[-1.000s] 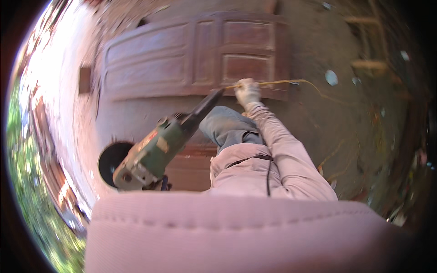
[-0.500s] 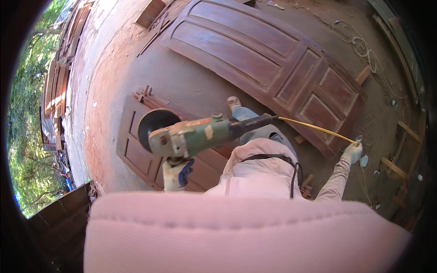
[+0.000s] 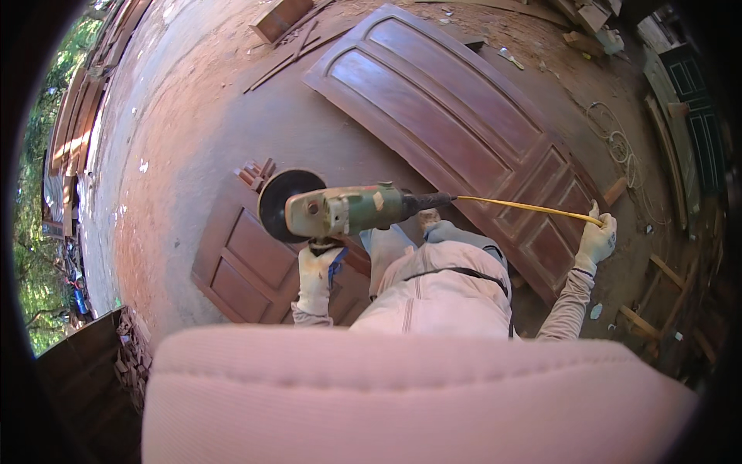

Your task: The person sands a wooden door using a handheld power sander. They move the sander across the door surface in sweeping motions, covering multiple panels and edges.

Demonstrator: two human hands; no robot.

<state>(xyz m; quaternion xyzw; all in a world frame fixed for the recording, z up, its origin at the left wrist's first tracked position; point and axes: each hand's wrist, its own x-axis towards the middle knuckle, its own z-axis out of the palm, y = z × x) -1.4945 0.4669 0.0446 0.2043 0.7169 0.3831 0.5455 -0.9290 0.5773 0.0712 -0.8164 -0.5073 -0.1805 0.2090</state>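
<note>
A green angle grinder (image 3: 352, 210) with a large dark disc (image 3: 287, 205) hangs sideways in front of my body. My left hand (image 3: 315, 272), in a whitish glove with blue on it, is closed around the handle under its head. From the tool's black rear end a yellow power cord (image 3: 533, 205) runs to the right, pulled nearly straight. My gloved right hand (image 3: 597, 237) grips that cord at the far right. Beyond the tool lies a large reddish-brown panelled door (image 3: 433, 116). A smaller panelled door (image 3: 239, 271) lies below the disc, partly hidden by my left arm.
Wood strips (image 3: 255, 174) stick out beside the smaller door. A coiled pale cable (image 3: 618, 147) lies on the ground at the right, near wooden battens (image 3: 640, 321). At the top left stands a brown wooden box (image 3: 282, 19). Stacked boards (image 3: 77, 131) line the left side.
My left hand has raised the grinder slightly, and it now sits more level. My right hand is a little higher, drawing the cord straighter. The whole view has shifted, and my feet have moved.
</note>
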